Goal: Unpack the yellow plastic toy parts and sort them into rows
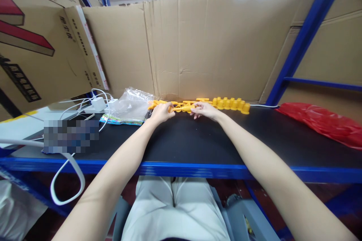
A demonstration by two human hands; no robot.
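Observation:
Yellow plastic pieces (183,103) lie in a row along the back of the black tabletop, close to the cardboard. My left hand (162,113) is closed around the left end of a long, thin yellow plastic piece (182,109). At that piece's other end, the fingers of my right hand (207,110) are bent and pinch it; the exact contact is too small to see clearly. Just right of my right hand stand several yellow plastic cups (230,104), packed together in rows. The kind of the thin pieces cannot be made out.
Left of my hands lies a clear plastic bag (131,103) on a colourful packet. White cables and a white charger (98,104) sit farther left. A red plastic bag (319,120) rests at the right. Tall cardboard (209,49) closes the back; a blue rail (192,170) edges the front.

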